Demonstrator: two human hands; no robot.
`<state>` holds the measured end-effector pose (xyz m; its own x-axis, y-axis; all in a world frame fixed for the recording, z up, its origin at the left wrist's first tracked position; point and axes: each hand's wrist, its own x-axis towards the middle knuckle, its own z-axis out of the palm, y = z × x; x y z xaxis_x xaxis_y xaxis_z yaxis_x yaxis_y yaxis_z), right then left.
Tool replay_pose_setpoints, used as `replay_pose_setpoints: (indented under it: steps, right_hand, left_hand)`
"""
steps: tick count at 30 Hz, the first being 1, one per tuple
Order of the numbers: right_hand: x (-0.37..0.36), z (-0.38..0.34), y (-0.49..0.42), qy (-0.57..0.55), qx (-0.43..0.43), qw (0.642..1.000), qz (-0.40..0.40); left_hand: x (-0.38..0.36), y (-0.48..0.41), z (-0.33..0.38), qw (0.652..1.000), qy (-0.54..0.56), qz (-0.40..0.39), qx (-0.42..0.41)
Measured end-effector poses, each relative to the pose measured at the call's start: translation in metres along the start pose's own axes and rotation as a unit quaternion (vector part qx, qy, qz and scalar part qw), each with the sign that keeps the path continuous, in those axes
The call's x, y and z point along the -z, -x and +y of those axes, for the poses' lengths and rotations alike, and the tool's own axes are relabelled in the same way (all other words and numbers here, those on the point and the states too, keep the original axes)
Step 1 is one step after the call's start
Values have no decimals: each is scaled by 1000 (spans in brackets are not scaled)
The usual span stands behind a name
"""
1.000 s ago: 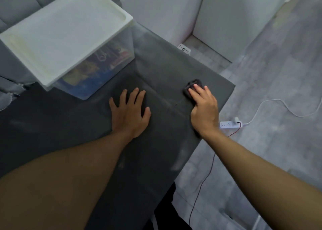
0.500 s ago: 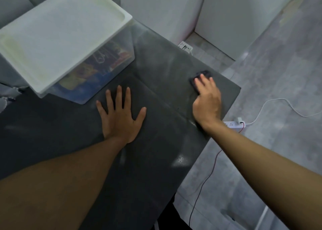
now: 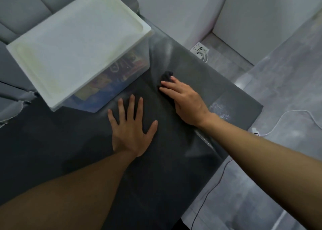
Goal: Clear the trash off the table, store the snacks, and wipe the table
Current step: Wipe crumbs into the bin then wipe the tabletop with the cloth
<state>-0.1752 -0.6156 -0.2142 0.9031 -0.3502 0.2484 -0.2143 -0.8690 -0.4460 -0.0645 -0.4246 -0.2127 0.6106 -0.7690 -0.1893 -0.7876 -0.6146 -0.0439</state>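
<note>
Head view, wiping stage. R hand presses flat on a dark cloth, fingers extended over it, not curled round; cloth mostly hidden beneath, only its far tip showing. It lies mid-table, just right of the lidded clear bin. L hand lies palm-down, fingers spread, holding nothing, near the bin's near corner, prob. bracing the body for reach. Snack packets sit inside the bin, lid on, so storing looks done. Table shows streaks at right edge; no trash visible.
</note>
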Motion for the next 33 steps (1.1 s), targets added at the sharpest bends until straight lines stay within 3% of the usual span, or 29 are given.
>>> replay_pose_setpoints:
  steps: [2, 6, 7, 10, 12, 15, 18, 23, 29, 33]
  right_hand:
    - [3, 21, -13, 30, 14, 999, 18]
    - [8, 40, -63, 10, -235, 968, 84]
    - [7, 35, -74, -7, -240, 968, 73]
    - [0, 23, -86, -28, -74, 996, -31]
    - [0, 34, -95, -1, -23, 999, -46]
    - [-1, 51, -128, 47, -101, 994, -24]
    - [-9, 42, -154, 7, -229, 973, 29]
    - [-19, 43, -129, 16, -45, 998, -33]
    - [4, 67, -97, 50, -188, 980, 44]
    - [14, 66, -61, 60, -230, 969, 64]
  left_hand:
    - [1, 0, 0, 1000, 1, -6, -1]
    - [3, -1, -1, 1000, 4, -18, -2]
    - [4, -1, -1, 1000, 5, -20, -2]
    - [5, -1, -1, 1000, 9, -24, -2]
    - [6, -2, -1, 1000, 6, -26, -4]
    - [7, -4, -1, 999, 8, -31, -8]
    - [7, -3, -3, 999, 10, -31, -9]
    - [9, -4, -3, 999, -3, -35, -8]
    - [6, -5, -4, 999, -4, -38, -3]
    - [4, -5, -5, 1000, 4, -30, 5]
